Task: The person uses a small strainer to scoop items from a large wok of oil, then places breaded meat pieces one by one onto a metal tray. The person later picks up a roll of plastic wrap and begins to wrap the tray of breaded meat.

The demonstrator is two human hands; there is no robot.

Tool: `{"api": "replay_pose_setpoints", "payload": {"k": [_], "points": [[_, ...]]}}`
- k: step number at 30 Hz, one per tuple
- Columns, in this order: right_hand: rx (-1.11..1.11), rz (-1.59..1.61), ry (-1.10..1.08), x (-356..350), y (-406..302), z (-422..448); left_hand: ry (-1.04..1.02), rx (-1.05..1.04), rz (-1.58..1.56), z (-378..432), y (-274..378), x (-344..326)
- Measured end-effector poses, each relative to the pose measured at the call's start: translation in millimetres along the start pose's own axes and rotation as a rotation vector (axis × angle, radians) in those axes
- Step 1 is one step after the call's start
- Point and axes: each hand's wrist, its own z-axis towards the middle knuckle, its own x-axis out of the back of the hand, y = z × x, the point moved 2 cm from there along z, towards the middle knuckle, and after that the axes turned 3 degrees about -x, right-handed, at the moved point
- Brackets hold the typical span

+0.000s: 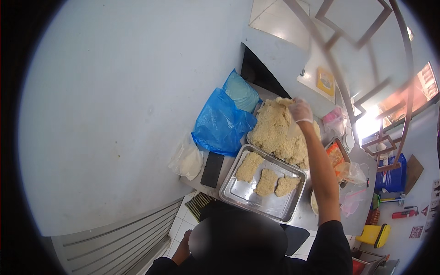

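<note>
My right hand (301, 110), in a clear plastic glove, is at the far side of a large heap of pale breading crumbs (275, 130). Its fingers are on a crumb-coated piece (284, 101); the grip is partly hidden. Nearer to me stands a rectangular metal tray (240, 196) with three flat breaded pieces (249, 167) lying apart in it. My left hand is hidden low in the view; only part of the left forearm shows beside my body.
Left of the trays are a blue plastic bag (220, 127), a clear bag of white powder (189, 164) and a black phone (212, 169). On the right, a metal tray holds an orange packet (334, 155). A curved metal frame (338, 68) rises at the upper right.
</note>
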Motion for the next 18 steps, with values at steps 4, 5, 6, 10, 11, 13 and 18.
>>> {"api": "replay_pose_setpoints", "payload": {"k": [4, 5, 6, 10, 11, 13, 18], "points": [[-0.037, -0.017, -0.111, 76.9, -27.8, 4.7, 0.008, -0.041, 0.066, -7.4, 16.3, 8.1], [-0.047, -0.041, -0.137, 99.9, -41.5, 0.5, 0.014, -0.044, 0.072, -10.3, 21.9, 9.4], [-0.015, -0.058, -0.206, 116.2, -51.3, -4.7, 0.023, -0.036, 0.067, -14.4, 24.6, 11.7], [-0.142, -0.045, -0.551, 167.5, -86.6, -42.9, 0.016, -0.023, -0.004, -9.4, 21.2, 13.3], [-0.15, -0.036, -0.559, 162.1, -85.5, -53.8, 0.015, -0.029, -0.04, -6.2, 20.4, 16.7], [0.019, 0.019, -0.658, 143.7, -79.3, -80.7, 0.04, 0.046, -0.007, -7.3, 35.1, 10.0], [0.26, 0.087, -0.77, 86.4, -107.6, -150.0, -0.017, 0.02, 0.138, 0.5, 54.6, 11.4]]}}
